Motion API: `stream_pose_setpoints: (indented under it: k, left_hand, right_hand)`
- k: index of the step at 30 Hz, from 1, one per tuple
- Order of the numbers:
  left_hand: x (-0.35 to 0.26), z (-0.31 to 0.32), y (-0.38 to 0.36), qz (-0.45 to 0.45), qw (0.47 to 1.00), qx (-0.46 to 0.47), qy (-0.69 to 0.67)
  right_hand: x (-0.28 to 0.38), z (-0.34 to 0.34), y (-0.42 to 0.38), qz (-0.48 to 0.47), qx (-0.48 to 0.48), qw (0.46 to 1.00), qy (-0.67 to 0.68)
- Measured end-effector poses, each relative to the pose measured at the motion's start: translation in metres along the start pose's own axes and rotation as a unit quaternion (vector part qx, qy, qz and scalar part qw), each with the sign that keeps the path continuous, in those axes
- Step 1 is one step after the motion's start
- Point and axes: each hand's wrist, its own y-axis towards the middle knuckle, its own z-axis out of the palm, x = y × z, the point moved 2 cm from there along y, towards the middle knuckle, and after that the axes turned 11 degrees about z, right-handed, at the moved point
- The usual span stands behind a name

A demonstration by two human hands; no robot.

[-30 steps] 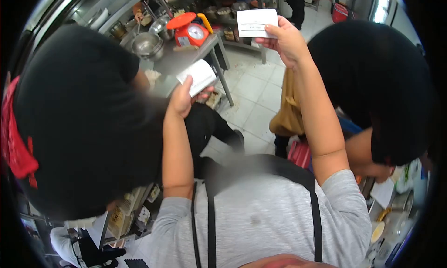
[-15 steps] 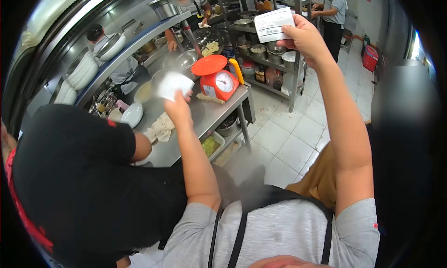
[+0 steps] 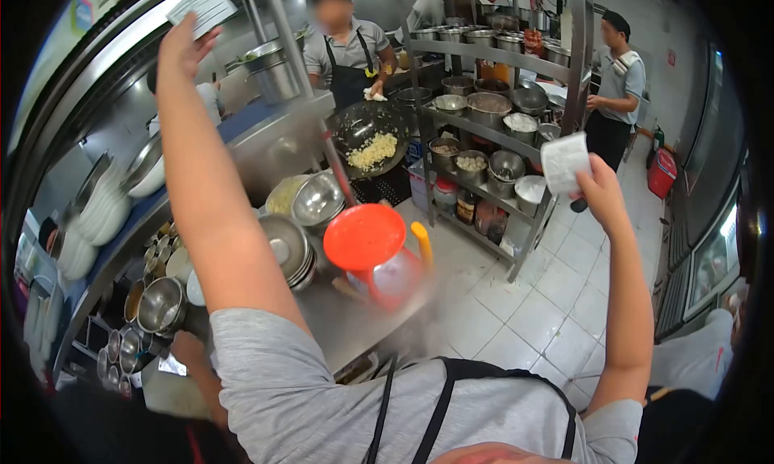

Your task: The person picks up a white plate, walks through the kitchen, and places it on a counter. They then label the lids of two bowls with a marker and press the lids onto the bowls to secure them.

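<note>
High at the upper left, my left hand (image 3: 187, 45) pinches a white printed slip (image 3: 201, 10) by its lower edge, near the upper shelf. My right hand (image 3: 601, 191) is raised at the right and grips another white slip (image 3: 566, 164), slightly curled, in front of the metal rack. Between my arms, a red scale (image 3: 385, 280) with a round red pan (image 3: 364, 237) stands on the steel counter (image 3: 334, 323). Stacked metal bowls (image 3: 284, 250) sit to its left.
A wok (image 3: 367, 133) holding yellow food lies beyond the scale, with a person (image 3: 343, 53) behind it. The rack (image 3: 484, 121) carries several pots. Another person (image 3: 617, 85) stands at the back right. A person's arm (image 3: 197, 367) is at lower left.
My left hand has risen to the upper left with its slip. My right hand is lower and farther right, still holding its slip. The view has shifted, showing more of the wok and rack.
</note>
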Motion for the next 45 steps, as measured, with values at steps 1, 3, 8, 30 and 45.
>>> stream_pose_setpoints:
  k: [1,3,8,30,45]
  left_hand:
    - [0.003,-0.007,0.009,-0.037,0.999,-0.016,-0.016]
    - [0.017,-0.031,0.041,-0.025,0.997,-0.058,-0.051]
    - [0.066,-0.150,0.204,-0.017,1.000,-0.013,-0.010]
    - [0.074,0.595,-0.104,0.287,0.919,0.184,0.195]
    - [0.192,0.772,-0.190,0.423,0.891,-0.006,0.162]
  right_hand:
    - [-0.018,-0.009,0.008,0.002,-0.002,0.999,0.039]
    - [-0.063,-0.031,0.007,0.034,-0.026,0.992,0.122]
    - [-0.151,-0.100,-0.018,0.202,-0.100,0.965,0.135]
    - [-0.380,-0.293,0.291,0.130,-0.038,0.976,0.172]
    - [-0.363,-0.384,0.672,-0.125,-0.133,0.968,-0.172]
